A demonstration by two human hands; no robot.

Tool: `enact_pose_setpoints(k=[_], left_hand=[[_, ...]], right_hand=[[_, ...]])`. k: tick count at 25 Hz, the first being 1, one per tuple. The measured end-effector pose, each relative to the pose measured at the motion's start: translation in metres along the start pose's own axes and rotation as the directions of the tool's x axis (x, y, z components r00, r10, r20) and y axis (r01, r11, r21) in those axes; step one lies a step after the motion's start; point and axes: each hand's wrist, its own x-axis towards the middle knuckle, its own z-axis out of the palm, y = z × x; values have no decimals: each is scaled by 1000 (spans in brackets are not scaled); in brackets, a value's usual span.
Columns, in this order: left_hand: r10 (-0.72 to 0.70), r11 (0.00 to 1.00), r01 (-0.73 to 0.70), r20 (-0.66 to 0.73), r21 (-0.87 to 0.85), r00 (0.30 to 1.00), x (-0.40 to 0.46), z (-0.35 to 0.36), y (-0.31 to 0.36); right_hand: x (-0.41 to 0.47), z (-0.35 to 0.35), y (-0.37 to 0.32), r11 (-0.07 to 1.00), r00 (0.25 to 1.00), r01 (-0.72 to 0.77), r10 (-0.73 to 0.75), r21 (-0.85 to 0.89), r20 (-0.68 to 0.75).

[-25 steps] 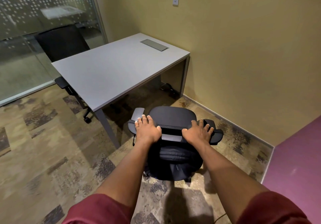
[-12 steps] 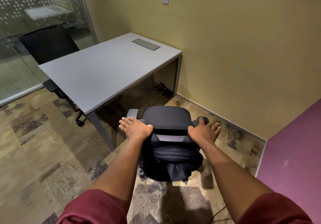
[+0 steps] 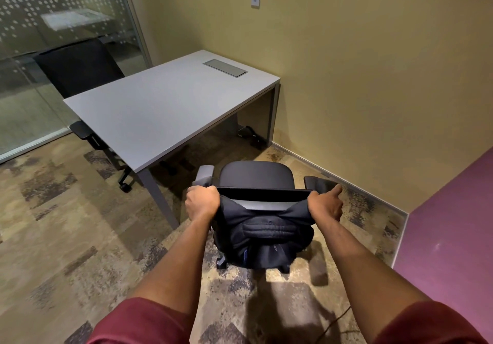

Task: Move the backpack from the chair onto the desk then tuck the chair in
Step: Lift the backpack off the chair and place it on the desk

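At lower centre of the frame, the left hand (image 3: 202, 202) is clenched on the black backpack (image 3: 262, 233) draped over the chair (image 3: 256, 175) back, while the right hand (image 3: 326, 205) grips its other side, forefinger extended. Beyond, the grey worktop (image 3: 160, 111) lies bare at centre. A strap snagging the backrest could drag the wheeled chair along.

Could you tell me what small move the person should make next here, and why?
Probably lift the backpack straight up off the chair. Both hands, left and right, grip its top corners while it hangs over the backrest, and the desk is bare.
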Motion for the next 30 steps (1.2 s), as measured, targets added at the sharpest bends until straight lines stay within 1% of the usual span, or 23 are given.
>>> enact_pose_setpoints(k=[3,6,9,13,16,18,20,21,22,23,24,25,26,27,28,29,30], left_hand=[[-77,990,79,26,-118,997,5,-3,-6],[-176,931,200,105,-304,979,4,-3,-16],[-215,883,244,115,-402,970,-1,-2,-22],[-230,857,240,77,-456,970,-6,-6,-31],[-244,825,258,95,-503,965,-10,-9,-41],[-262,792,278,108,-544,959,-15,-9,-48],[-265,743,313,169,-591,949,-19,-12,-52],[-268,734,341,212,-588,940,-23,-14,-53],[-276,759,358,229,-543,933,-31,-17,-53],[-279,842,329,177,-429,944,-43,-18,-53],[-203,929,221,92,-298,975,-61,-16,-54],[-1,974,14,57,-228,998,-83,-11,-57],[274,940,-243,106,-240,956,-110,-3,-62],[507,851,-448,210,-273,836,-135,4,-66],[645,764,-586,326,-270,692,-152,12,-70],[697,699,-676,438,-234,569,-162,20,-73],[706,642,-747,514,-172,487,-166,29,-75]], right_hand=[[1,-5,5,990,998,-67,65,125,15],[-1,-11,11,976,996,-92,87,199,36],[-9,-13,19,961,996,-91,84,260,38],[-21,-16,29,939,996,-93,86,332,36],[-31,-19,28,910,995,-92,95,405,14],[-37,-20,28,878,992,-117,128,464,9],[-44,-23,28,839,985,-161,172,520,26],[-47,-24,29,817,980,-186,197,546,40],[-48,-26,30,786,972,-216,226,579,56],[-49,-26,32,749,963,-248,258,614,74],[-50,-27,35,708,953,-280,286,648,100],[-50,-28,37,671,943,-312,304,673,134],[-52,-31,39,646,935,-339,313,684,168],[-54,-34,38,628,930,-354,313,693,192],[-54,-39,38,612,930,-354,310,707,198],[-55,-44,38,599,931,-349,309,721,193],[-56,-50,37,590,931,-348,310,729,194]])
